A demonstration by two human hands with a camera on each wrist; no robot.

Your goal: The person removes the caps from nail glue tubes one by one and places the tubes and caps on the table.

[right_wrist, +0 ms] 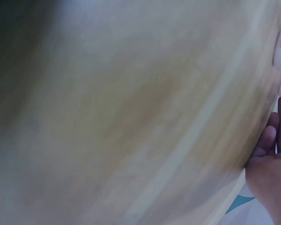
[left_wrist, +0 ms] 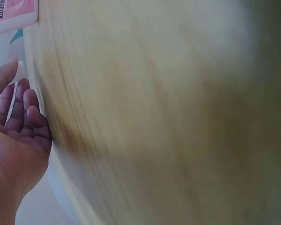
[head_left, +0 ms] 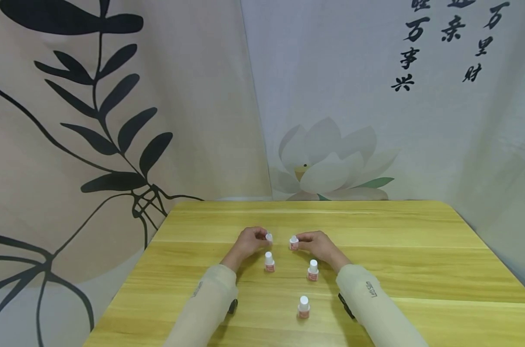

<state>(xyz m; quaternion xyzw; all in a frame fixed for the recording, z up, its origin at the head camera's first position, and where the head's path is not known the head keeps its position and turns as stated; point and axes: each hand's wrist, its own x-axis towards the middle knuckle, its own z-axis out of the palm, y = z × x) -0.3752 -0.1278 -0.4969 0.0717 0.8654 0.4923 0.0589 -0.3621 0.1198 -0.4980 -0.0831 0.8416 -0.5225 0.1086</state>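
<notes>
In the head view my left hand point(head_left: 251, 242) pinches a small white bottle point(head_left: 269, 238) between thumb and fingertips; its label is not visible there. Across a narrow gap, my right hand point(head_left: 320, 244) holds a white nail glue bottle point(head_left: 294, 243) with a pink label, upright at the table surface. Closer to me stand three similar capped bottles: one point(head_left: 269, 263) just below the left hand, another point(head_left: 312, 271) below the right hand, and a third point(head_left: 303, 308) nearest me. The left wrist view shows my left hand point(left_wrist: 21, 140) with curled fingers; the right hand point(right_wrist: 271, 164) is partly cut off.
A wooden table point(head_left: 418, 250) extends under both forearms and to either side. Behind its far edge hangs a pale curtain point(head_left: 210, 120) printed with dark leaves, a lotus and characters. Dark wrist straps point(head_left: 346, 306) show beneath the sleeves.
</notes>
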